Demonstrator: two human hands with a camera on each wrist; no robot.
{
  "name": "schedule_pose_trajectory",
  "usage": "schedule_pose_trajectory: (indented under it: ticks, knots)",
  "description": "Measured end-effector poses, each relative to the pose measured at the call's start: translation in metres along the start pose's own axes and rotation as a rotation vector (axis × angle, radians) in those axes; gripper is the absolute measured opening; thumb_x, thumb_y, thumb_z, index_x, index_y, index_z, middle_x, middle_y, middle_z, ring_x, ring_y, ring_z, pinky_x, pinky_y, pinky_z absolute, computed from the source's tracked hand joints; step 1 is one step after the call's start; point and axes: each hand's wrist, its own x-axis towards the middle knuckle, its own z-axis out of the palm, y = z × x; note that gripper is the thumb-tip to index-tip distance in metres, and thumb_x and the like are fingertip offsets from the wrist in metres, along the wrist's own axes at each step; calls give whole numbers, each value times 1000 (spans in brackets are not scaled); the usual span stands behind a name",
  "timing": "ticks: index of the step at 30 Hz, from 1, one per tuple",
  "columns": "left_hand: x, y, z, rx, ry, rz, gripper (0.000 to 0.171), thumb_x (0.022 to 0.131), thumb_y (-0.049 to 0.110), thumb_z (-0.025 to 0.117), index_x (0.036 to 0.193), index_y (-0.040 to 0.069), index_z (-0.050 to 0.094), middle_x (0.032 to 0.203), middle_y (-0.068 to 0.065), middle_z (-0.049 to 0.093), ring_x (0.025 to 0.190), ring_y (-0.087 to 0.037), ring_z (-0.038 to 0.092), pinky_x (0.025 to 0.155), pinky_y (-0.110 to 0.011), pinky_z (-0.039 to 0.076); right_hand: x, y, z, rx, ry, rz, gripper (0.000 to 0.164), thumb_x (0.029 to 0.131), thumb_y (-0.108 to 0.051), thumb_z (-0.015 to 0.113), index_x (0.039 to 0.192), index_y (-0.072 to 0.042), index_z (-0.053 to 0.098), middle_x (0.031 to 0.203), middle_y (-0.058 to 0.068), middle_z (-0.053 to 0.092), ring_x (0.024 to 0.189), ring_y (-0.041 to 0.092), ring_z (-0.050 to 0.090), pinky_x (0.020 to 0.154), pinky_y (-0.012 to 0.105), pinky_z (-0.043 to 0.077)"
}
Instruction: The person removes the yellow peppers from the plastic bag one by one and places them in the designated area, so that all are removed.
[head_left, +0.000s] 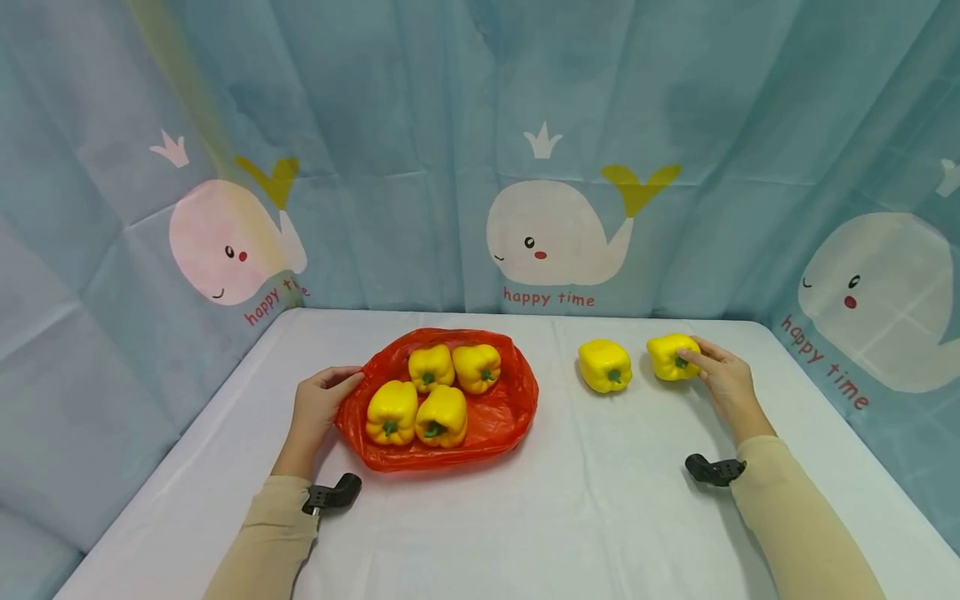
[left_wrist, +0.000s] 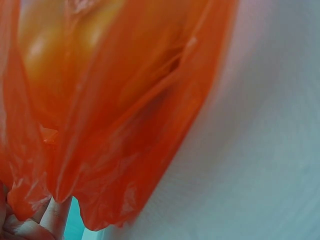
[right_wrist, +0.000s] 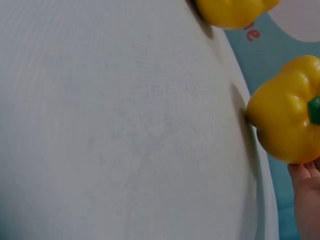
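Note:
My left hand (head_left: 324,406) pinches the left rim of a red plastic bag (head_left: 491,417), which lies spread open on the table. Inside the bag sit several yellow bell peppers (head_left: 392,412) with green stems. In the left wrist view, fingers (left_wrist: 56,215) hold the edge of the thin bag (left_wrist: 125,150), and yellow shows through it. At the right, my right hand (head_left: 726,379) grips another yellow bell pepper (head_left: 667,354) from its right side. The right wrist view has this pepper (right_wrist: 285,112) with the fingers at its side.
One more yellow bell pepper (head_left: 604,365) stands on the white table (head_left: 555,517), between the bag and the right hand. Behind the table hangs a blue curtain (head_left: 405,233) with whale prints. Each wrist wears a black camera mount (head_left: 333,493).

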Motion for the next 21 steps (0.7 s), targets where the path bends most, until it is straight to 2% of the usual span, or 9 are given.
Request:
schedule_pose_trajectory:
  ticks: [5, 9, 11, 13, 15, 18, 21]
  knots:
    - [1, -1, -1, 7, 2, 10, 54, 92, 47, 67, 129, 8, 65, 126, -10, 66, 100, -2, 59, 80, -10, 54, -1, -1, -5, 6, -24, 28, 89, 84, -36, 79, 155, -14, 31, 165, -10, 21, 153, 8, 17, 125, 30, 14]
    - [1, -1, -1, 3, 1, 9, 52, 92, 46, 67, 128, 7, 66, 122, -6, 67, 98, 0, 59, 80, -10, 54, -2, 0, -9, 31, -40, 44, 91, 83, -34, 80, 156, -15, 29, 166, -10, 18, 152, 8, 17, 124, 27, 16]
    - [1, -1, -1, -1, 2, 10, 52, 92, 45, 67, 128, 7, 66, 121, -6, 67, 96, 1, 59, 80, -10, 54, -3, 1, -11, 24, -46, 47, 91, 83, -35, 80, 156, -17, 29, 166, -11, 18, 150, 7, 21, 123, 22, 20]
    - [0, 0, -1, -1, 0, 9, 53, 92, 46, 67, 129, 7, 65, 122, -6, 67, 96, 2, 59, 80, -10, 54, -3, 2, -13, 15, -54, 46, 91, 83, -35, 80, 156, -18, 29, 166, -11, 18, 147, 6, 24, 116, 14, 30]
    - [0, 0, -1, 1, -2, 8, 53, 92, 46, 67, 129, 8, 65, 124, -7, 67, 97, 2, 59, 80, -10, 54, -3, 4, -15, 20, -66, 43, 91, 84, -34, 80, 157, -17, 27, 167, -9, 17, 144, 5, 27, 104, 7, 40]
    - [-1, 1, -1, -4, -7, 3, 53, 93, 46, 66, 130, 8, 65, 127, -9, 65, 98, 1, 59, 80, -10, 54, -3, 5, -19, 40, -91, 36, 89, 86, -28, 78, 157, -15, 25, 167, -8, 17, 142, 4, 30, 87, 1, 46]
    - [-1, 1, -1, -7, -9, 1, 53, 93, 47, 66, 130, 8, 65, 128, -9, 65, 99, 0, 59, 80, -10, 54, -3, 6, -21, 55, -109, 31, 89, 87, -25, 78, 157, -13, 24, 167, -6, 17, 144, 4, 29, 91, 3, 45]
